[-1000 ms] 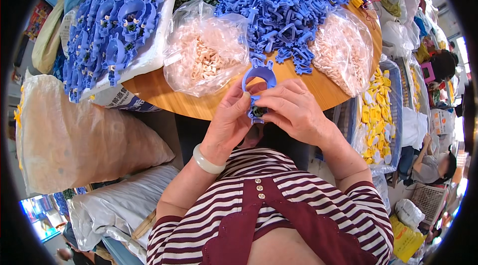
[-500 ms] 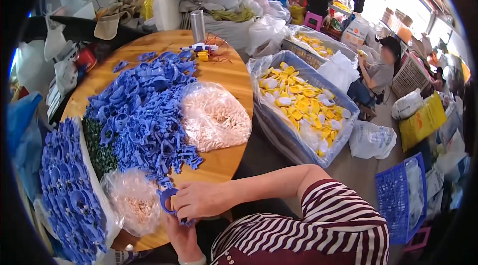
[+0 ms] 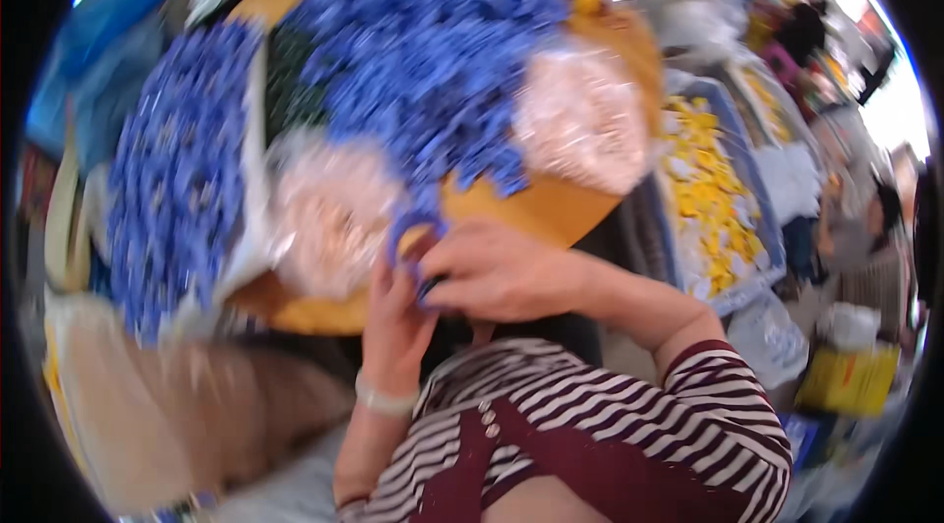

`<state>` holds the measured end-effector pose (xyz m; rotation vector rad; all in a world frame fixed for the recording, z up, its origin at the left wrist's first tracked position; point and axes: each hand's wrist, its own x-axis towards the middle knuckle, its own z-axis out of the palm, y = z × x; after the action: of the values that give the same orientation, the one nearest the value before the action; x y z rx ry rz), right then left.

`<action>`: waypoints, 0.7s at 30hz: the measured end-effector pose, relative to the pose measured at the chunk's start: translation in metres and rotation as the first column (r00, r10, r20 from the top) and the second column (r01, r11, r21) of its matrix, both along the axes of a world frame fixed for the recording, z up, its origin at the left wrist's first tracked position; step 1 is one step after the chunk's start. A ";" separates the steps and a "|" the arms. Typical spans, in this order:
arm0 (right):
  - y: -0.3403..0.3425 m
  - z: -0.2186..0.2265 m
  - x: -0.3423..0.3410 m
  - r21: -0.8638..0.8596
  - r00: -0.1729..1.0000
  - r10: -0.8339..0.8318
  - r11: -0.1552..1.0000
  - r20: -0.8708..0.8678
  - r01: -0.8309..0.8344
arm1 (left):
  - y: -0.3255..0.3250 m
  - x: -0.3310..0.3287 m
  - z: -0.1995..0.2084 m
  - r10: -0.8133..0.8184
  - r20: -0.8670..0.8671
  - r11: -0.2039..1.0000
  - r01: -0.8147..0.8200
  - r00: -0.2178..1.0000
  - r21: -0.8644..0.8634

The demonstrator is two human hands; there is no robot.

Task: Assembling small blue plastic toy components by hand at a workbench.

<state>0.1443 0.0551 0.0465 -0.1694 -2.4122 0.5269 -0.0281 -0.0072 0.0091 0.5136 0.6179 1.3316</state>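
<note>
Both of my hands meet at the table's near edge around a blue plastic piece with a ring-like rim (image 3: 401,228). From below, my left hand (image 3: 398,307) grips it, with a pale band around the wrist. My right hand (image 3: 501,272) is closed, its fingertips pressed against the piece. A small dark part (image 3: 430,287) shows beside the right fingertips, too blurred to name. Just past my hands lies a clear bag of small pale pieces (image 3: 334,213). A large heap of loose blue plastic parts (image 3: 423,61) covers the middle of the round table.
To the left, rows of blue pieces (image 3: 182,179) stand beside a heap of dark green parts (image 3: 295,81). Another bag of pale pieces (image 3: 585,120) rests on the wooden tabletop (image 3: 531,213). A blue crate (image 3: 767,238) with yellow and white parts stands on the right.
The view has swung down and left, so the table appears higher and the picture is blurred. Both hands stay together on the blue plastic piece; more of my left forearm shows.
</note>
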 end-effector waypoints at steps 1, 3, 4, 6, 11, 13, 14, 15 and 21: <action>0.000 -0.002 0.000 0.059 0.998 -0.032 0.998 -0.058 0.035 | 0.002 0.002 0.001 -0.018 0.048 1.000 0.017 0.999 0.024; -0.002 0.003 0.000 0.097 0.996 -0.088 0.991 -0.001 0.087 | 0.005 0.001 0.002 -0.020 0.089 0.998 0.014 0.996 0.068; -0.006 0.004 -0.002 0.079 0.991 -0.128 0.988 -0.025 0.130 | 0.004 0.001 0.004 -0.009 0.104 0.995 -0.001 0.995 0.097; -0.007 -0.003 -0.008 0.056 0.987 -0.157 0.986 -0.043 0.160 | 0.005 -0.002 0.000 0.015 0.120 0.992 -0.030 0.993 0.122; -0.018 -0.012 -0.016 -0.003 0.932 -0.327 0.944 -0.156 0.330 | 0.001 -0.004 0.001 0.054 0.158 0.989 -0.075 0.986 0.128; -0.023 -0.014 -0.017 -0.012 0.921 -0.361 0.932 -0.150 0.363 | 0.001 -0.005 -0.001 0.047 0.159 0.989 -0.068 0.986 0.132; -0.024 -0.014 -0.017 -0.018 0.908 -0.393 0.919 -0.145 0.395 | 0.001 -0.005 -0.001 0.040 0.158 0.988 -0.062 0.987 0.138; -0.025 -0.014 -0.017 -0.020 0.908 -0.394 0.918 -0.144 0.395 | 0.001 -0.005 -0.001 0.039 0.158 0.989 -0.061 0.987 0.137; -0.028 -0.011 -0.014 0.016 0.921 -0.383 0.923 -0.067 0.384 | 0.002 -0.003 -0.002 0.049 0.147 0.985 -0.072 0.988 0.156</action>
<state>0.1302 0.0266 0.0355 -0.5911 -2.2432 0.3101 -0.0309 -0.0052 0.0066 0.5284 0.4123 1.4702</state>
